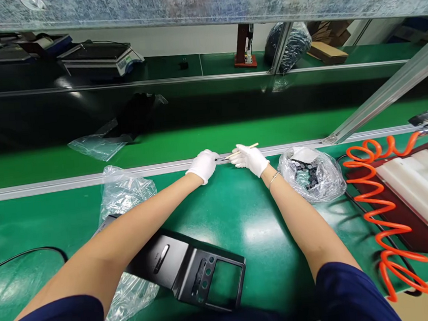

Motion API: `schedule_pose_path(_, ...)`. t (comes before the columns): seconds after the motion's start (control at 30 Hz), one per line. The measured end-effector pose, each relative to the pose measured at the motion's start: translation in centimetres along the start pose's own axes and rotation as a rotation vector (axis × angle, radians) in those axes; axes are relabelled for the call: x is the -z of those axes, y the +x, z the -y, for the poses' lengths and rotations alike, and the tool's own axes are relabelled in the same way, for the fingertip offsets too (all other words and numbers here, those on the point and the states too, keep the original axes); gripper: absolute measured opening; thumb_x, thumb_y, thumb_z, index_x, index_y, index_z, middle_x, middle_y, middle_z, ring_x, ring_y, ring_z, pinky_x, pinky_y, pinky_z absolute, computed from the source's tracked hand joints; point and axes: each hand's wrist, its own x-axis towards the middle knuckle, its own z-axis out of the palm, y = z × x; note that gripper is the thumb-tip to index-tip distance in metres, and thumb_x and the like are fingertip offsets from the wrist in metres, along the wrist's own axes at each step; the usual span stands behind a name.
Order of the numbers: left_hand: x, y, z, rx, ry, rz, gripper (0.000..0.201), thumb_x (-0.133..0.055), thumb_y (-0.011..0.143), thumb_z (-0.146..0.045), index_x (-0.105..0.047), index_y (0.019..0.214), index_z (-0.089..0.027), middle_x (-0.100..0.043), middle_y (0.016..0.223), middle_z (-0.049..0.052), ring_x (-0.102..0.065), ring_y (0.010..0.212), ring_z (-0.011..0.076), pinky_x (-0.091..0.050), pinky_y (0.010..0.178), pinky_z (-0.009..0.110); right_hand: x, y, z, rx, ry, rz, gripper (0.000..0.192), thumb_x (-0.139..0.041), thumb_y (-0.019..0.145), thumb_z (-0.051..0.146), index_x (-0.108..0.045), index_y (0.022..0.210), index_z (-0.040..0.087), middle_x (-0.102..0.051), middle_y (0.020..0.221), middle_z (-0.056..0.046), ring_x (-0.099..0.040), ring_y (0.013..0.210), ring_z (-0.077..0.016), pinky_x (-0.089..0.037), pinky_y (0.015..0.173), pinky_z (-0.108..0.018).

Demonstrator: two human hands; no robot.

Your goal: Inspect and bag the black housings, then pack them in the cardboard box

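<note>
My right hand (pixel 250 159), in a white glove, pinches a thin pale stick (pixel 253 145) that slants down to the left. The stick's far end points at my gloved left hand (pixel 204 166), whose fingers are pinched together. A small dark bit shows at the left fingertips, too small to name. Both hands are above the metal rail (pixel 170 168). Below my left forearm lies a black plastic housing (pixel 208 274) with a square opening and round holes. Right of my right hand sits a clear plastic bag (pixel 327 181) holding small dark parts (pixel 311 172).
A coiled orange air hose (pixel 375 207) hangs at the right beside a red fixture with white blocks (pixel 419 184). Crumpled clear plastic (pixel 125 189) lies at the left. A slanted metal post (pixel 382 93) rises behind the bag. A galvanised beam (pixel 202 5) crosses the top.
</note>
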Motion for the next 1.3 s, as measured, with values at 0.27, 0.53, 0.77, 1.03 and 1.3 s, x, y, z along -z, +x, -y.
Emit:
schedule_pose_path(0.27,1.4,-1.1,1.0,0.086,0.134,0.01,0.039,-0.054,0.088,-0.015,-0.071,0.124,-0.012,-0.063,0.12,0.019,-0.065,0.109,0.0299,-0.053,0.097,0.039,-0.8,-0.8,0.5,-0.009,0.038,-0.113,0.03,-0.054,0.105,0.034,-0.064,0.084,0.015,-0.073,0.067,-0.005,-0.066,0.052,-0.0113,-0.053,0.047,-0.019)
schedule_pose_path(0.53,1.5,-2.2,1.4,0.117,0.158,0.06,0.042,-0.055,0.086,-0.011,-0.074,0.123,-0.016,-0.064,0.122,0.018,-0.065,0.114,0.0326,-0.054,0.095,0.038,-2.4,-0.6,-0.3,-0.008,-0.064,-0.062,0.025,-0.069,0.096,0.038,-0.068,0.086,0.016,-0.076,0.072,-0.005,-0.068,0.056,-0.0112,-0.055,0.05,-0.018)
schedule_pose_path(0.77,1.2,-2.3,1.5,0.116,0.083,0.069,0.051,-0.048,0.088,-0.007,-0.074,0.129,-0.023,-0.061,0.136,0.012,-0.06,0.125,0.0282,-0.052,0.1,0.031,-2.8,0.4,0.5,-0.127,0.094,-0.075,0.03,-0.05,0.104,0.025,-0.064,0.08,0.015,-0.071,0.063,-0.006,-0.066,0.055,-0.0126,-0.053,0.051,-0.02)
schedule_pose_path(1.03,0.6,-2.1,2.3,0.106,0.048,0.054,0.055,-0.048,0.089,-0.006,-0.07,0.136,-0.021,-0.061,0.138,0.011,-0.058,0.129,0.0257,-0.049,0.105,0.027,-3.5,0.6,0.8,-0.147,0.151,-0.108,0.035,-0.052,0.105,0.036,-0.062,0.08,0.014,-0.069,0.062,-0.006,-0.063,0.05,-0.0123,-0.052,0.049,-0.022)
schedule_pose_path(1.3,0.1,-2.0,3.0,0.037,0.048,0.018,0.056,-0.05,0.086,-0.002,-0.072,0.133,-0.022,-0.062,0.135,0.011,-0.059,0.125,0.0274,-0.052,0.103,0.031,-3.3,1.0,0.5,-0.129,0.041,-0.141,0.029,-0.051,0.101,0.023,-0.063,0.076,0.014,-0.065,0.055,-0.003,-0.059,0.046,-0.0112,-0.053,0.049,-0.022)
